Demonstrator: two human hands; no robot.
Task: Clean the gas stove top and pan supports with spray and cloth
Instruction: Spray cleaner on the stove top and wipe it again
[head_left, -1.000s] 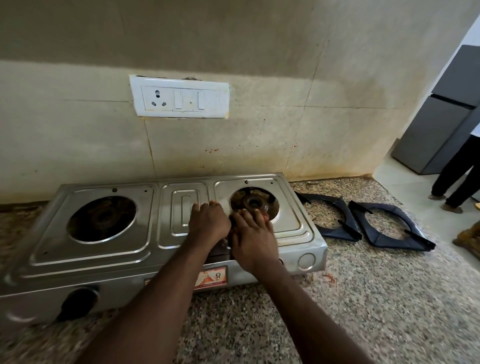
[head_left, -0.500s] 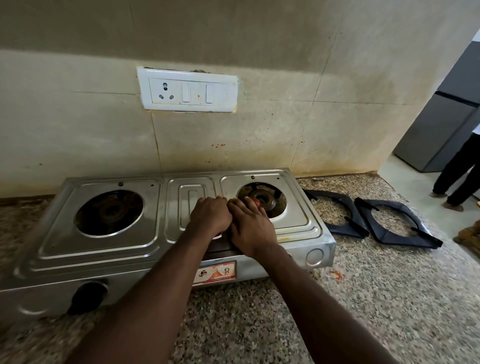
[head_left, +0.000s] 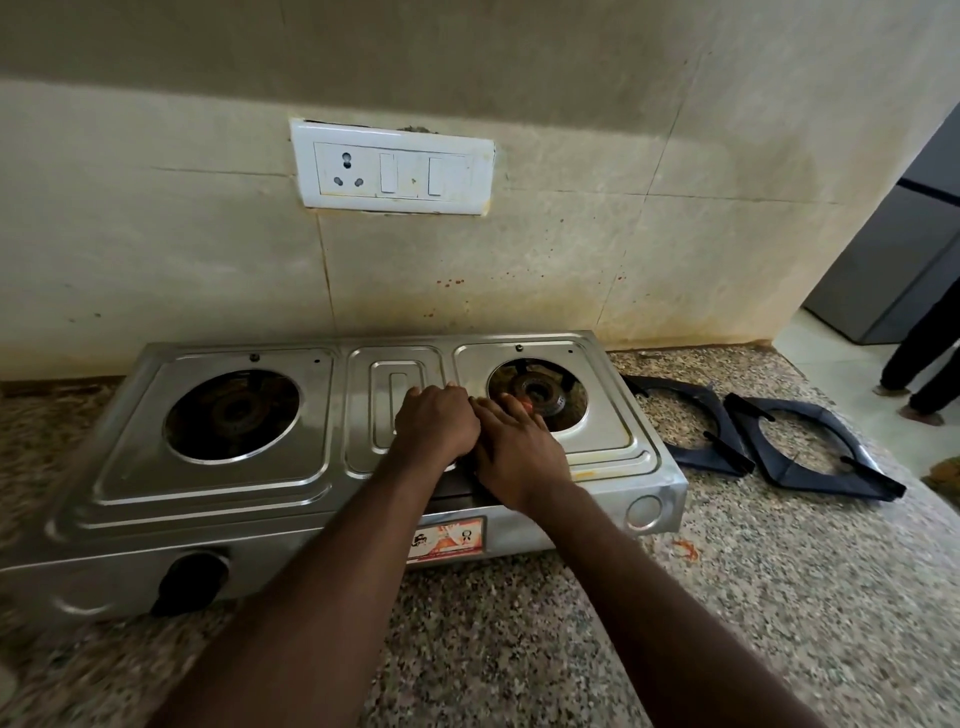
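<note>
Speckled granite counter (head_left: 519, 623) is stretching from its near edge to a tiled wall (head_left: 156, 260). A steel gas stove (head_left: 218, 483) is sitting along the counter's back edge, showing 1 black knob (head_left: 189, 582) at its front left and a sticker (head_left: 447, 540) at front centre. Both hands are resting on the stove top, touching each other, beside the right burner (head_left: 540, 395). The left hand (head_left: 436, 426) is lying knuckles up, fingers curled under; whether it is holding anything I cannot tell. The right hand (head_left: 519, 452) is lying flat, fingers nearly straight, tips reaching the burner's rim, where a small red-orange bit (head_left: 525, 406) is peeking out. Toward the counter's right edge, the inner pan support (head_left: 724, 426) is lying just beside the stove, and the outer pan support (head_left: 826, 483) is lying next to it. A white switchboard (head_left: 392, 166) is hanging on the wall.
</note>
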